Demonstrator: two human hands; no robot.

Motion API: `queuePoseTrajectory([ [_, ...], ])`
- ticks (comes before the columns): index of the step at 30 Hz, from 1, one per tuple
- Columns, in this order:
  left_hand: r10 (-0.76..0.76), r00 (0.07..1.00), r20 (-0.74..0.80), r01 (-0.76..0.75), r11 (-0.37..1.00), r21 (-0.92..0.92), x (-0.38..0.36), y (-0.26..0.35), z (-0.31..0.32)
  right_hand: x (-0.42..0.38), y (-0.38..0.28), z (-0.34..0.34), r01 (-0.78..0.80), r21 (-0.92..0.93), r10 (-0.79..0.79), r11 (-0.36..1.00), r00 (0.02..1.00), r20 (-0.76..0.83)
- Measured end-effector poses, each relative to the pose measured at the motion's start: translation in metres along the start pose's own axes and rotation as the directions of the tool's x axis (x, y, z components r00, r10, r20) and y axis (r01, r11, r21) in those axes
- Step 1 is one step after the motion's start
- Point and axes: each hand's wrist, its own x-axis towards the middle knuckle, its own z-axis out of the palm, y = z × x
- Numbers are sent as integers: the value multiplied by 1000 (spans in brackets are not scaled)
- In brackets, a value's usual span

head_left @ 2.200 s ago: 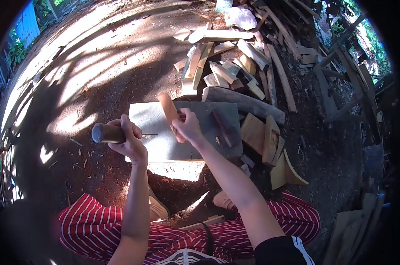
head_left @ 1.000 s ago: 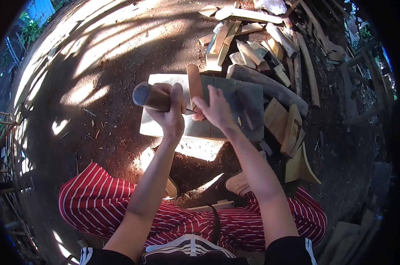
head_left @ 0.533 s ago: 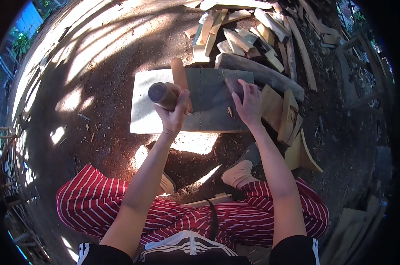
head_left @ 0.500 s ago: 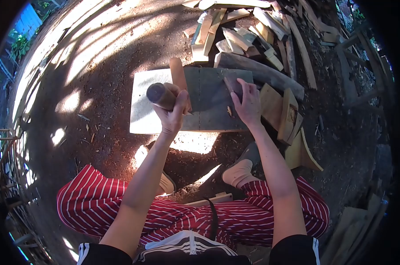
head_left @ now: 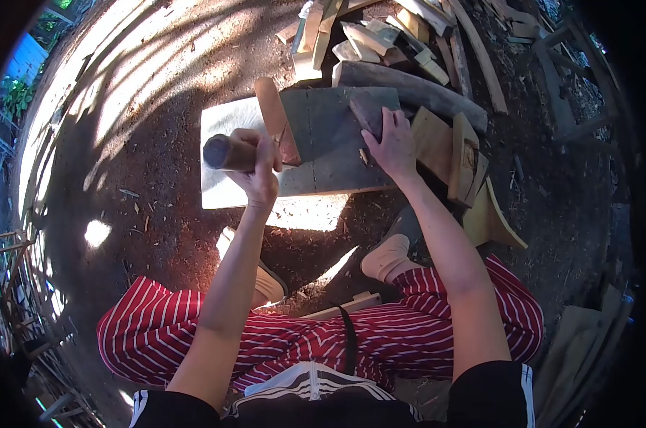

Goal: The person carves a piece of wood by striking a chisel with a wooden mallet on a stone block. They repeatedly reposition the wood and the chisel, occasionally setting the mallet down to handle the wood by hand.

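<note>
My left hand (head_left: 255, 164) is closed round a thick wooden handle (head_left: 226, 153) whose round dark end faces up toward me; the working end of this tool is hidden. Just beyond the fingers, a reddish-brown piece of wood (head_left: 274, 118) lies slanted across a wide board (head_left: 323, 171). Over at the board's right end, my right hand (head_left: 396, 146) grips the near edge of a dark wooden block (head_left: 367, 113), thumb and fingers against it. A small wood chip (head_left: 364, 156) lies beside the right thumb.
Several offcuts (head_left: 369, 43) are piled beyond the board, with a long dark beam (head_left: 416, 93) in front. Carved wooden pieces (head_left: 462, 160) stand right of my right hand. My feet (head_left: 387, 260) are close to the board's near side.
The view has shifted slightly, and the board appears turned a little. My left hand has moved left with the handle, showing more of the reddish-brown wood. My right hand stays at the block.
</note>
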Motion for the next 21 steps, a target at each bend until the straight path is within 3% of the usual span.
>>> queuePoseTrajectory([
  [4, -1, 1000, 22, 1, 1000, -4, -2, -6, -2, -2, -4, -5, 19, -42, -19, 999, 1000, -2],
  [7, 0, 1000, 9, 0, 999, -44, -2, -4, 7, 0, -4, -9, -42, -80, 50, 996, 994, 97],
  [9, -8, 999, 39, 8, 1000, -17, -1, -3, 8, 11, 6, 0, -168, 87, 143, 982, 960, 241],
  [10, -28, 997, 70, 26, 1000, 17, -2, -3, 8, 16, 0, -12, -175, 85, 150, 981, 958, 243],
  [11, -34, 997, 72, 33, 999, 16, -2, -2, 8, 30, -17, -41, -267, 369, 139, 890, 931, 338],
  [12, -28, 998, 61, 27, 1000, 13, -2, -1, 9, 44, -36, -73, -361, 604, 100, 710, 901, 421],
  [14, -26, 998, 61, 25, 1000, 7, -1, -4, 10, 62, -75, -137, -269, 704, -49, 657, 917, 396],
  [16, 54, 997, 52, -59, 994, 97, -1, -16, 5, 68, -114, -196, 140, 708, -267, 692, 961, 72],
  [17, 59, 996, 61, -65, 994, 90, -1, -18, 2, 68, -132, -218, 362, 628, -393, 689, 915, -96],
  [18, 76, 988, 138, -83, 995, 47, -3, -20, -2, 63, -147, -226, 427, 605, -409, 672, 895, -177],
  [20, 101, 969, 225, -102, 995, -5, -7, -50, -18, 40, -163, -217, 481, 568, -431, 668, 872, -232],
  [21, -112, 994, -1, 106, 947, -304, -11, -89, -32, 33, -160, -198, 561, 339, -554, 756, 823, -127],
])
